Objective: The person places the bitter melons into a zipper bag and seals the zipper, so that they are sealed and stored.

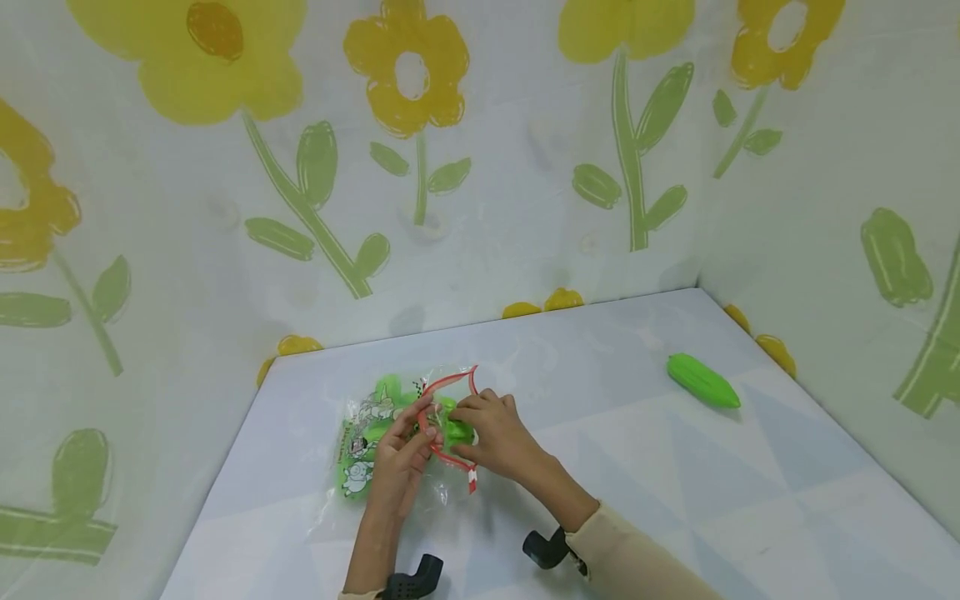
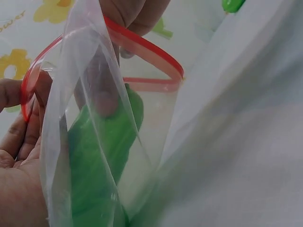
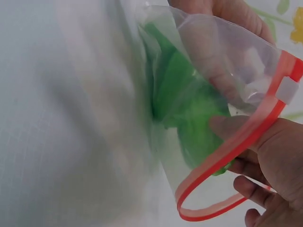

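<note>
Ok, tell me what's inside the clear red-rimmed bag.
Green vegetable-like pieces show through the clear bag, one touched by the right hand. Printing and the left hand cover parts, so their number can't be told.

The right hand (image 3: 279, 163) reaches through the red rim (image 3: 236, 145) of a clear bag (image 3: 172, 152), its thumb and fingers pinching a green piece (image 3: 199, 132) just inside the mouth. Deeper in, a darker green part (image 3: 170, 75) shows through the film. The left hand (image 3: 234, 14) lies behind the bag's side edge, near the rim's white slider (image 3: 287, 90).
</note>
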`<state>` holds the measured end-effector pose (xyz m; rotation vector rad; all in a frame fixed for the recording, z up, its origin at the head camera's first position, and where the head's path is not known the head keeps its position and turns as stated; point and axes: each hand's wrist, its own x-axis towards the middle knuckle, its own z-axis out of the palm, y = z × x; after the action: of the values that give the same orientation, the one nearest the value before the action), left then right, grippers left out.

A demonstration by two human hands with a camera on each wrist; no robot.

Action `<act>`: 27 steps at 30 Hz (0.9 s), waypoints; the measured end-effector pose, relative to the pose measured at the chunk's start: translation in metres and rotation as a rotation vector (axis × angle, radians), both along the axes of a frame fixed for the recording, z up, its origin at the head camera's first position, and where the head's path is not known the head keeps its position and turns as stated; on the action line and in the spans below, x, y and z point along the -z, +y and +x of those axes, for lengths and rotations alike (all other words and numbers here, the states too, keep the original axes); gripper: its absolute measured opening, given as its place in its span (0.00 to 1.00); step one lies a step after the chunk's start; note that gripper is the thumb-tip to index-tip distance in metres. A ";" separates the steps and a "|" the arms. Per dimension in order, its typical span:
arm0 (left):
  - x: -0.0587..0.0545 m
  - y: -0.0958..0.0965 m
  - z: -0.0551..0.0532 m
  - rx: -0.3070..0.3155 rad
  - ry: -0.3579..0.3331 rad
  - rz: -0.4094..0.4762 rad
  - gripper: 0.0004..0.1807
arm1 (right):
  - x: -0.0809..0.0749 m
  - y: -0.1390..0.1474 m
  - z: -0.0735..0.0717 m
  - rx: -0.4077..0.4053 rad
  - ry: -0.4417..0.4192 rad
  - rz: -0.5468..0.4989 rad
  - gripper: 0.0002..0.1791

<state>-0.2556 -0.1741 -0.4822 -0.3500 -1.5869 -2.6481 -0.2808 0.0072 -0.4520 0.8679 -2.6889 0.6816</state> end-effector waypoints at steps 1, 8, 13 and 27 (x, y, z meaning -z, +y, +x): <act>0.000 0.000 0.000 0.002 0.000 0.005 0.29 | 0.000 -0.001 0.000 0.002 -0.002 -0.004 0.24; 0.000 0.000 0.001 -0.002 -0.004 0.021 0.28 | -0.004 0.006 0.005 -0.009 0.017 -0.046 0.23; -0.002 -0.001 0.000 -0.006 0.003 0.019 0.29 | -0.007 0.025 0.005 -0.018 0.062 -0.100 0.22; -0.002 0.000 0.001 -0.023 -0.026 0.023 0.29 | -0.002 0.105 0.002 0.086 0.157 -0.111 0.18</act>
<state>-0.2550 -0.1743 -0.4800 -0.2963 -1.5569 -2.6616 -0.2784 0.1117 -0.4496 0.7410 -2.5074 0.7044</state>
